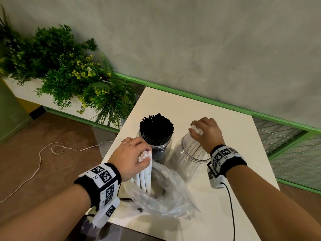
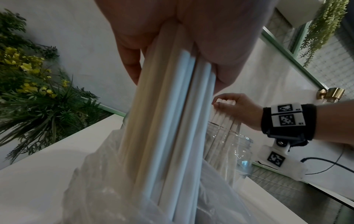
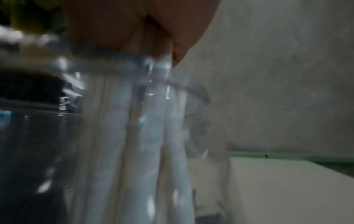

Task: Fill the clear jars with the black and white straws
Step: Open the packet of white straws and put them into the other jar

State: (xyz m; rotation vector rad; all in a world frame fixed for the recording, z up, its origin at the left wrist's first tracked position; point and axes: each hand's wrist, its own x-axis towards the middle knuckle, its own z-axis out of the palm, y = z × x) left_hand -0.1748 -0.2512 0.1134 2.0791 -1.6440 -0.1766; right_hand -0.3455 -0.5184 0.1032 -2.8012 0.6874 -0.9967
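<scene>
Two clear jars stand on the white table (image 1: 225,108). The left jar (image 1: 165,150) is packed with black straws (image 1: 156,126). My right hand (image 1: 206,131) grips a bunch of white straws (image 1: 197,130) by their tops, their lower ends inside the right jar (image 1: 187,160); the right wrist view shows these white straws (image 3: 145,136) blurred behind the jar wall (image 3: 201,136). My left hand (image 1: 132,157) grips a second bundle of white straws (image 1: 145,173), upright, with its lower ends in a clear plastic bag (image 1: 166,193). In the left wrist view this bundle (image 2: 168,121) fills the middle above the bag (image 2: 99,181).
A planter of green plants (image 1: 69,70) stands left of the table by the grey wall. A white cord (image 1: 38,159) lies on the brown floor. A green-framed mesh panel (image 1: 286,145) runs along the right. A black cable (image 1: 231,206) trails from my right wrist over the table.
</scene>
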